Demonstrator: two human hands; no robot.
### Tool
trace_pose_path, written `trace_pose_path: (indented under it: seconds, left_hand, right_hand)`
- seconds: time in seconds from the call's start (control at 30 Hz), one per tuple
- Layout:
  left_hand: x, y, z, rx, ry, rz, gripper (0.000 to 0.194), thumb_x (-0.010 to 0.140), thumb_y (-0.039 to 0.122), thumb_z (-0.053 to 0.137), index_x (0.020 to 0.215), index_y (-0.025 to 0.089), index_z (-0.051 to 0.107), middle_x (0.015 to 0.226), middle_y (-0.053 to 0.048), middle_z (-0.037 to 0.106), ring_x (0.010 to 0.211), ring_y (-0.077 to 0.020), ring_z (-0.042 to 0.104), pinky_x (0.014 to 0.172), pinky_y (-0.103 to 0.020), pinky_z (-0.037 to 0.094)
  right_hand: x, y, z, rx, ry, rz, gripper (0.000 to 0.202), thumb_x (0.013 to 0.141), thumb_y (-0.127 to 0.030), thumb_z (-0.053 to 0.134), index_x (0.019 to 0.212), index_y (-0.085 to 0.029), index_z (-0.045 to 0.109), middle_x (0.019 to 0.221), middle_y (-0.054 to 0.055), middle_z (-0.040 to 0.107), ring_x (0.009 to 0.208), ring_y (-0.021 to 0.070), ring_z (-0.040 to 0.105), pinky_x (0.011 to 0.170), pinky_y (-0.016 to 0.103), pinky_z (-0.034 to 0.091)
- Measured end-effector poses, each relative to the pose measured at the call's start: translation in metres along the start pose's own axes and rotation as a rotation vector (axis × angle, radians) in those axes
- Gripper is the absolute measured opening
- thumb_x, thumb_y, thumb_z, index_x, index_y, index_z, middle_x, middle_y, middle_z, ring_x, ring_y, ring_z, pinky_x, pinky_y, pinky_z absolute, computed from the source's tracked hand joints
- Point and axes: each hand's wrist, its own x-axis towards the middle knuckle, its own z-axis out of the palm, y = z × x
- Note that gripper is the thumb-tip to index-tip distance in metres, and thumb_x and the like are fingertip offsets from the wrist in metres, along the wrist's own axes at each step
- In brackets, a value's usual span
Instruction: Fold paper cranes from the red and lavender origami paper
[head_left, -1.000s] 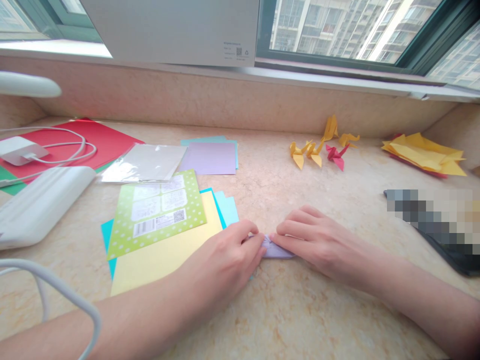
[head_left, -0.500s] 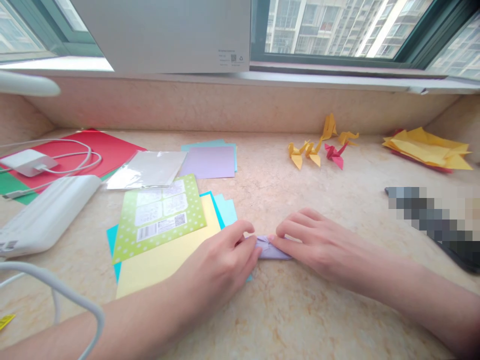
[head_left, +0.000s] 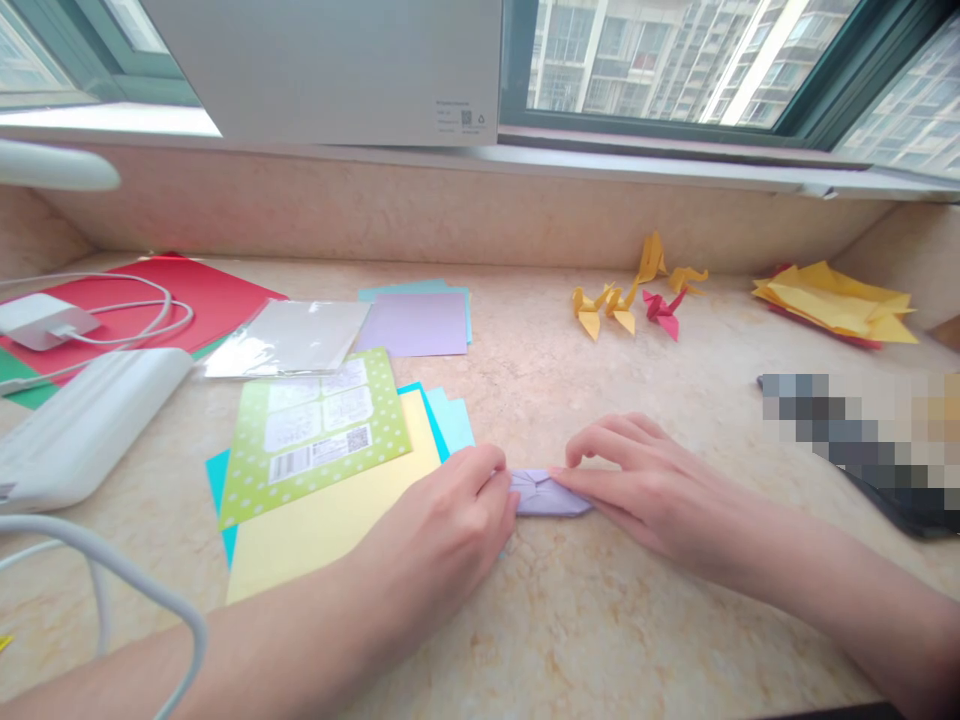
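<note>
A small folded strip of purple origami paper (head_left: 551, 500) lies flat on the stone-look counter, creases showing on its top face. My left hand (head_left: 461, 515) is closed on its left end, the fingers curled and hiding that end. From the other side, my right hand (head_left: 637, 475) grips the right end, fingertips pressed on the top edge and thumb side low against the counter. Beside my left hand, partly under its wrist, lie a pale yellow sheet (head_left: 300, 550) and a green dotted paper packet (head_left: 251, 480).
Several yellow folded cranes (head_left: 621, 310) and a pink crane (head_left: 663, 312) stand at the back. Yellow sheets (head_left: 840, 300) lie far right, above a pixelated dark object (head_left: 892, 500). Left are purple paper (head_left: 420, 325), a clear sleeve (head_left: 289, 338), a white power bank (head_left: 97, 430) and a cable (head_left: 150, 580).
My right hand has slid slightly rightward along the purple paper, uncovering more of its top. My left fingers have curled in more tightly. The view has turned slightly.
</note>
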Motion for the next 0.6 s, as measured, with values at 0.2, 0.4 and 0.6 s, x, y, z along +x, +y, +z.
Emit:
trace_pose_path:
  seconds: [0.2, 0.4, 0.6]
  left_hand:
    - [0.004, 0.0, -0.002, -0.035, -0.012, -0.011, 0.025, 0.098, 0.009, 0.04, 0.097, 0.018, 0.063, 0.092, -0.007, 0.065, 0.096, -0.0229, 0.058, 0.085, -0.039, 0.054]
    - [0.007, 0.001, -0.003, -0.118, 0.037, -0.071, 0.022, 0.099, 0.011, 0.039, 0.093, 0.016, 0.06, 0.094, -0.007, 0.061, 0.089, -0.0194, 0.059, 0.08, -0.035, 0.054]
    - [0.012, 0.005, -0.01, -0.023, 0.097, -0.125, 0.015, 0.096, 0.016, 0.047, 0.089, 0.017, 0.06, 0.091, -0.007, 0.062, 0.083, -0.0222, 0.056, 0.073, -0.039, 0.05]
  right_hand:
    - [0.001, -0.006, -0.007, 0.027, -0.039, 0.084, 0.022, 0.097, -0.017, 0.053, 0.105, -0.027, 0.071, 0.1, 0.004, 0.063, 0.095, 0.0211, 0.055, 0.086, 0.039, 0.041]
    - [0.016, -0.01, -0.007, 0.21, 0.063, 0.161, 0.018, 0.096, -0.019, 0.055, 0.09, -0.021, 0.071, 0.101, 0.006, 0.063, 0.097, 0.0195, 0.058, 0.09, 0.037, 0.044]
    - [0.03, -0.013, 0.005, 0.387, 0.088, 0.292, 0.015, 0.092, -0.026, 0.065, 0.079, -0.02, 0.068, 0.082, 0.001, 0.065, 0.082, 0.0158, 0.06, 0.077, 0.031, 0.046]
